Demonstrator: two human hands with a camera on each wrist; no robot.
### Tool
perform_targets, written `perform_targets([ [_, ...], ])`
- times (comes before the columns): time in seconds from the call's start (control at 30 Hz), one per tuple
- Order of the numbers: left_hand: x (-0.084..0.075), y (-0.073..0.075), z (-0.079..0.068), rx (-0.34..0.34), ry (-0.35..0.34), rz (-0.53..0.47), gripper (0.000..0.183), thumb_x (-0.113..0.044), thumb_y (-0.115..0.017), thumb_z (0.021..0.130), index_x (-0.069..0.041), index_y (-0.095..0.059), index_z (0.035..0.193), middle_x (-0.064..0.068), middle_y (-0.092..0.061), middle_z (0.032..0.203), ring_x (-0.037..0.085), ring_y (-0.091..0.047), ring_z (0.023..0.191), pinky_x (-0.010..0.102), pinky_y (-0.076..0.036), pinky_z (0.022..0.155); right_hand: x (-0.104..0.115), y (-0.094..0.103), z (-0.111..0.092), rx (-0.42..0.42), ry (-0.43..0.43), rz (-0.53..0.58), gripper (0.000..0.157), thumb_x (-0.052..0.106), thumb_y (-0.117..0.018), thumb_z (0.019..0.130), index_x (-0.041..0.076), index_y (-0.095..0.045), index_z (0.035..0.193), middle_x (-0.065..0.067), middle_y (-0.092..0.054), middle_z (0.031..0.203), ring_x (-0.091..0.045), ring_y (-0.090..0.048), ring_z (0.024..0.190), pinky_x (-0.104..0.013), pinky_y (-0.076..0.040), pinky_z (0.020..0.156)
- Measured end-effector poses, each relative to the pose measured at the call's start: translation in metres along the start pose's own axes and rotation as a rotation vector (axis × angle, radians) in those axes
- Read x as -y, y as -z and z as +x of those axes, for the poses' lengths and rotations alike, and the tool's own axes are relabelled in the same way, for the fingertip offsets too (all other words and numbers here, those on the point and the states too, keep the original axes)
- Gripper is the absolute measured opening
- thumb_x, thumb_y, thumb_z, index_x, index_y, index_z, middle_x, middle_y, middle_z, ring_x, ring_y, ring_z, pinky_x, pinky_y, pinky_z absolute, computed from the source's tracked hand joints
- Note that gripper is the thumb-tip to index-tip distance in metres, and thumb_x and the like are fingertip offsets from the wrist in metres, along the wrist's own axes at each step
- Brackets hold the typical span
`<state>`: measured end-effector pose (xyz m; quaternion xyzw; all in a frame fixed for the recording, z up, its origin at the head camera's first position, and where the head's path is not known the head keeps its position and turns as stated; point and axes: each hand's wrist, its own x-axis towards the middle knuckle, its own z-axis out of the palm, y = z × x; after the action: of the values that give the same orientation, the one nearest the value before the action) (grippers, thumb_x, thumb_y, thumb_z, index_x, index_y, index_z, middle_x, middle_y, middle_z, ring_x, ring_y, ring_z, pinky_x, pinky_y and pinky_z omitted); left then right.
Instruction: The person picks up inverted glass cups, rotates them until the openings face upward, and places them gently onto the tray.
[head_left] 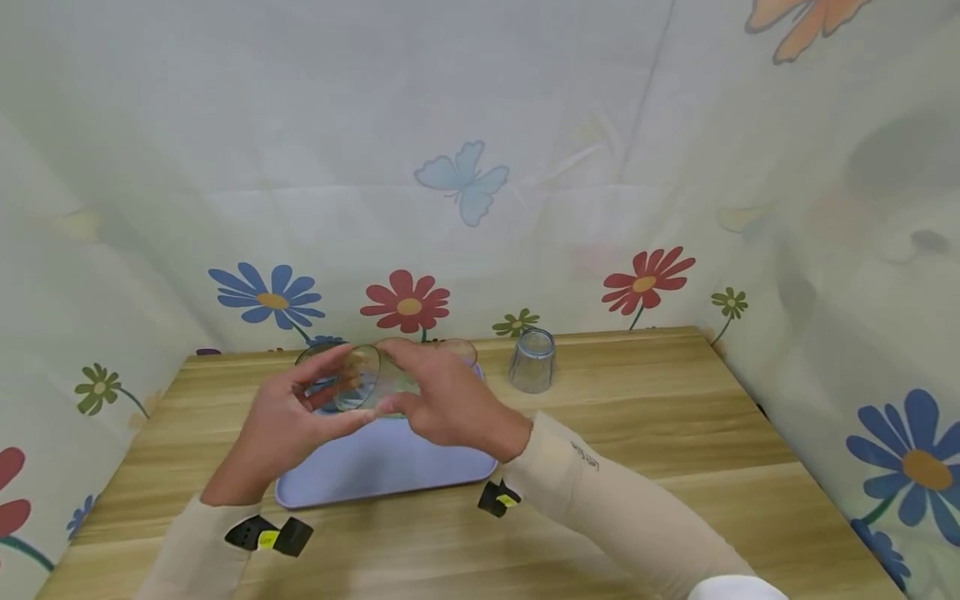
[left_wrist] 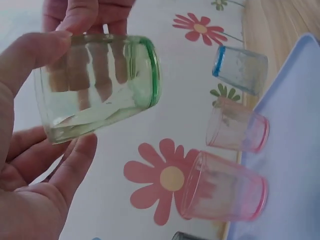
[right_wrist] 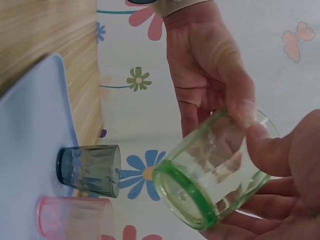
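Observation:
A clear green-tinted drinking glass [head_left: 358, 379] is held up between both hands over the tray, its mouth tipped toward the head camera. My left hand [head_left: 288, 417] grips its left side, thumb and fingers at the rim end. From the other side my right hand [head_left: 450, 396] holds it, with the thumb [right_wrist: 272, 150] against the wall. The thick green base [right_wrist: 187, 195] points away from both palms and down. Behind the hands, a lavender-blue tray [head_left: 390, 458] is partly hidden.
On the tray, two pink glasses [left_wrist: 225, 187] and a dark blue glass [right_wrist: 90, 170] stand upright. A bluish glass [head_left: 532, 362] stands upside down on the wooden table [head_left: 645, 433], right of the tray. A flower-printed curtain [head_left: 525, 250] lines the table's back and sides.

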<state>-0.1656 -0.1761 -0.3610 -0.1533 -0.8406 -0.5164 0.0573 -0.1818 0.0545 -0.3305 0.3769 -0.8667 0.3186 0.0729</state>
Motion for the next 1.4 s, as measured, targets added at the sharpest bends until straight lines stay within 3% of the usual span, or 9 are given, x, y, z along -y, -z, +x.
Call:
perform_targets([
  [0.17,0.0,-0.003,-0.002,-0.072,0.111,-0.101,0.083,-0.026,-0.088,0.085,-0.015,-0.048,0.157,0.012,-0.06,0.153,0.027,-0.063,0.136,0.016,-0.056,0.093,-0.002,-0.007,-0.001,-0.06,-0.05,0.154,0.059,0.02,-0.072,0.098,0.004,-0.051,0.151,-0.008,-0.072,0.132,-0.019,-0.072,0.105,-0.026,-0.059,0.088],
  [0.37,0.001,-0.005,0.0,-0.018,0.187,-0.203,0.081,-0.027,-0.081,0.092,-0.014,-0.041,0.161,0.009,-0.052,0.159,0.031,-0.051,0.147,0.016,-0.057,0.094,-0.008,-0.015,0.0,-0.081,-0.039,0.248,0.059,0.014,-0.07,0.1,-0.002,-0.047,0.152,-0.015,-0.069,0.137,-0.026,-0.069,0.122,-0.038,-0.057,0.107],
  [0.57,-0.002,0.001,0.002,0.053,0.189,-0.087,0.084,-0.033,-0.08,0.092,-0.015,-0.038,0.162,0.008,-0.051,0.161,0.031,-0.054,0.144,0.029,-0.058,0.099,-0.014,-0.013,0.002,0.018,-0.043,0.311,0.053,0.02,-0.06,0.106,0.003,-0.044,0.154,-0.014,-0.067,0.135,-0.025,-0.067,0.125,-0.041,-0.057,0.108],
  [0.73,-0.007,0.006,0.005,0.072,0.179,-0.024,0.088,-0.038,-0.082,0.09,-0.016,-0.037,0.163,0.01,-0.05,0.161,0.034,-0.053,0.145,0.036,-0.057,0.1,-0.01,-0.01,0.007,0.079,-0.146,0.339,0.052,0.027,-0.056,0.108,0.013,-0.042,0.156,-0.003,-0.068,0.131,-0.014,-0.068,0.123,-0.033,-0.057,0.106],
  [0.93,-0.004,0.01,0.005,0.045,0.203,0.012,0.088,-0.039,-0.083,0.088,-0.018,-0.04,0.161,0.014,-0.05,0.16,0.037,-0.057,0.141,0.033,-0.061,0.095,-0.01,-0.018,0.013,0.069,-0.173,0.323,0.047,0.025,-0.057,0.107,0.013,-0.047,0.15,-0.002,-0.069,0.121,-0.01,-0.069,0.105,-0.021,-0.056,0.089],
  [1.17,0.002,0.021,0.004,0.035,0.227,0.051,0.089,-0.042,-0.083,0.087,-0.02,-0.04,0.162,0.017,-0.048,0.161,0.039,-0.055,0.142,0.035,-0.061,0.095,-0.01,-0.032,0.023,0.037,-0.13,0.373,0.044,0.019,-0.059,0.104,0.011,-0.051,0.147,-0.006,-0.06,0.133,-0.017,-0.06,0.123,-0.021,-0.055,0.097],
  [1.4,0.007,0.032,0.002,0.041,0.225,0.06,0.092,-0.044,-0.083,0.087,-0.015,-0.039,0.162,0.019,-0.05,0.159,0.04,-0.056,0.141,0.026,-0.062,0.092,-0.009,-0.046,0.034,0.053,-0.134,0.44,0.043,0.016,-0.059,0.105,0.008,-0.051,0.147,-0.008,-0.068,0.123,-0.004,-0.065,0.103,-0.015,-0.056,0.089],
])
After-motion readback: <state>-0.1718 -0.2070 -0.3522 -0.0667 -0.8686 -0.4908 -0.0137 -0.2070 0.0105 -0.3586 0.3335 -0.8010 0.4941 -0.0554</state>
